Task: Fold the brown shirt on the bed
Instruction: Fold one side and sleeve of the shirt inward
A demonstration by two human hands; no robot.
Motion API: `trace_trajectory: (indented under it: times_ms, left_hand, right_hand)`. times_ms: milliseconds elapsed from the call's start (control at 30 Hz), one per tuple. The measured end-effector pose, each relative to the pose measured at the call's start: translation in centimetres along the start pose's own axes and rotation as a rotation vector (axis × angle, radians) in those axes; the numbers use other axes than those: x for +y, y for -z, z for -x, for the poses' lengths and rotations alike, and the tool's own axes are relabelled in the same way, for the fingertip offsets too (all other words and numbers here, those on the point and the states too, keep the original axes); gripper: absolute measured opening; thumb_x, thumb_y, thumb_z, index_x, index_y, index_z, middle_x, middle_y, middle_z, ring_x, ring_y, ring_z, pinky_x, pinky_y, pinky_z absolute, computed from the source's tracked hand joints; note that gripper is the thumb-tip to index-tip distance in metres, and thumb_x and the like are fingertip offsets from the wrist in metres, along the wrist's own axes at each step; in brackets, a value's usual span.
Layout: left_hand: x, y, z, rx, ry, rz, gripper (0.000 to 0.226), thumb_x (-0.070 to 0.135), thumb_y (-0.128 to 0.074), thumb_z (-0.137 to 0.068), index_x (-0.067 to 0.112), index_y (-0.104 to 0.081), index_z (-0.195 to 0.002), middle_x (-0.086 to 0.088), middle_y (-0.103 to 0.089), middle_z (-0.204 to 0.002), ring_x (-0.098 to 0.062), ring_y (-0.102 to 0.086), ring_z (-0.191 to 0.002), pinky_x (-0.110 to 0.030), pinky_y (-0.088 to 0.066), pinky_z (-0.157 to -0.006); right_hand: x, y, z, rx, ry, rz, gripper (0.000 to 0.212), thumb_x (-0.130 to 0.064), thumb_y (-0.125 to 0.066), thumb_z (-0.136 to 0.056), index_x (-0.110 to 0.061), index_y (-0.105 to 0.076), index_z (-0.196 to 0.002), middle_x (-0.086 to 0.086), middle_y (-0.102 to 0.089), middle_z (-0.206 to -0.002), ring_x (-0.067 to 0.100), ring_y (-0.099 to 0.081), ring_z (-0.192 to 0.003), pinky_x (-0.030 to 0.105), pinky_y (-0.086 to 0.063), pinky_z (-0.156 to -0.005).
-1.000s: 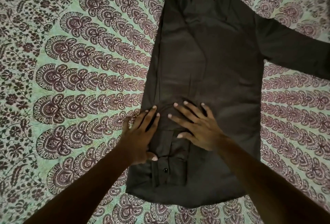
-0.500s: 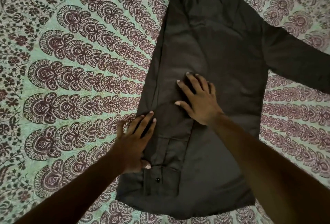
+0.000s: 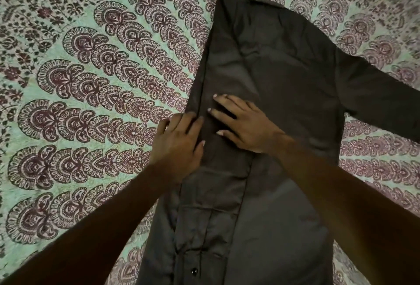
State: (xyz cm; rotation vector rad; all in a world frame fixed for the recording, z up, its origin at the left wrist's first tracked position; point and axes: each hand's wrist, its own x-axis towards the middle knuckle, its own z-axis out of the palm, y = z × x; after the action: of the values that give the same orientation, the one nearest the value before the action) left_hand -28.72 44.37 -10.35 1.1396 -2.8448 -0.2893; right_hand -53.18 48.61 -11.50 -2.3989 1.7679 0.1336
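A: What fills the surroundings?

B: A printed bedspread (image 3: 95,107) covers the whole visible surface; no wall, floor or window enters the view.

A: Its ground colour?

B: Pale mint green, overprinted in maroon and dark brown.

A: And the pattern?

B: Curved rows of fan-shaped, feather-like motifs (image 3: 75,82) arc across the middle. Toward the upper left corner, a border of small flowers and leaves (image 3: 29,5) takes over.

A: The light?

B: Dim and warm. The cloth reads brighter at upper centre and darkens toward the lower edge. The fabric lies flat, with faint quilting visible.
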Motion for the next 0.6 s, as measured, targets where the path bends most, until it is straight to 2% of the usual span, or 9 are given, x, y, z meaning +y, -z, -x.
trace_trajectory:
  times_ms: [33,100,167,200,233,300,367,400,600]
  left_hand:
    - [-0.6,-0.2,-1.2,-0.044,-0.007,-0.008,0.066,0.05,-0.053,-0.089,0.016,-0.051,-0.146,-0.007,-0.05,-0.149,-0.031,-0.047,-0.134,-0.048,-0.039,-0.103]
    - [-1.7,-1.0,-2.3,-0.119,-0.042,-0.034,0.076,0.057,-0.048,-0.09,0.019,-0.04,-0.155,-0.007,-0.034,-0.164,-0.03,-0.036,-0.148,-0.05,-0.032,-0.112]
    - [-2.6,-1.8,-2.4,-0.151,-0.064,-0.051,0.078,0.062,-0.042,-0.094,0.022,-0.03,-0.161,-0.004,-0.023,-0.17,-0.027,-0.027,-0.154,-0.049,-0.028,-0.116]
    - [-2.9,-2.1,-2.3,-0.156,-0.065,-0.056,0.079,0.063,-0.04,-0.095,0.024,-0.026,-0.162,-0.002,-0.018,-0.172,-0.025,-0.024,-0.156,-0.049,-0.026,-0.117]
    - [-3.0,-2.2,-2.3,-0.158,-0.064,-0.058,0.08,0.065,-0.039,-0.095,0.025,-0.024,-0.163,-0.001,-0.016,-0.172,-0.024,-0.022,-0.156,-0.049,-0.026,-0.117]
    - [-3.0,-2.4,-2.3,-0.157,-0.063,-0.059,0.081,0.065,-0.041,-0.094,0.026,-0.024,-0.163,0.0,-0.016,-0.172,-0.024,-0.023,-0.156,-0.049,-0.026,-0.117]
    - [-3.0,-2.4,-2.3,-0.158,-0.069,-0.062,0.082,0.065,-0.043,-0.093,0.025,-0.026,-0.162,-0.001,-0.018,-0.172,-0.025,-0.025,-0.155,-0.05,-0.028,-0.115]
    - [-3.0,-2.4,-2.4,-0.159,-0.068,-0.06,0.082,0.065,-0.044,-0.093,0.025,-0.027,-0.162,-0.001,-0.02,-0.172,-0.025,-0.026,-0.155,-0.05,-0.029,-0.114]
    - [-3.3,-2.9,-2.6,-0.171,-0.07,-0.059,0.084,0.066,-0.046,-0.091,0.027,-0.027,-0.162,-0.001,-0.023,-0.171,-0.026,-0.032,-0.153,-0.053,-0.034,-0.109]
  right_hand:
    - [0.6,-0.2,-0.5,-0.009,0.001,0.022,0.062,-0.06,-0.03,-0.106,-0.029,-0.037,-0.159,0.008,-0.024,-0.171,0.032,-0.03,-0.154,0.049,-0.037,-0.113]
    - [1.7,-0.3,-1.3,0.013,-0.172,-0.004,0.063,-0.062,-0.029,-0.105,-0.03,-0.037,-0.159,0.006,-0.028,-0.17,0.032,-0.033,-0.152,0.051,-0.04,-0.113]
    - [2.6,-0.1,-2.1,0.056,-0.374,-0.067,0.066,-0.063,-0.031,-0.104,-0.027,-0.038,-0.159,0.009,-0.032,-0.167,0.034,-0.032,-0.153,0.053,-0.038,-0.116]
    - [2.8,0.1,-2.7,0.086,-0.412,-0.076,0.067,-0.062,-0.032,-0.104,-0.024,-0.039,-0.159,0.011,-0.033,-0.166,0.034,-0.03,-0.154,0.052,-0.035,-0.117]
    - [2.9,0.3,-3.3,0.121,-0.393,-0.064,0.067,-0.06,-0.035,-0.105,-0.02,-0.041,-0.158,0.012,-0.034,-0.166,0.033,-0.029,-0.155,0.05,-0.033,-0.118]
    - [3.2,0.5,-4.6,0.137,-0.188,-0.012,0.065,-0.057,-0.036,-0.106,-0.016,-0.041,-0.157,0.011,-0.034,-0.167,0.03,-0.028,-0.156,0.046,-0.03,-0.12]
    - [3.8,0.4,-5.9,0.07,0.043,0.04,0.066,-0.057,-0.033,-0.107,-0.017,-0.038,-0.159,0.01,-0.029,-0.169,0.029,-0.027,-0.157,0.047,-0.029,-0.122]
    - [4.4,0.1,-6.7,0.038,0.069,0.043,0.068,-0.06,-0.031,-0.107,-0.019,-0.034,-0.161,0.01,-0.026,-0.171,0.029,-0.026,-0.157,0.047,-0.028,-0.123]
    - [8.9,1.0,-12.4,0.035,-0.286,0.034,0.087,-0.081,-0.02,-0.095,-0.03,-0.018,-0.166,0.005,-0.01,-0.175,0.024,-0.013,-0.161,0.056,-0.019,-0.125]
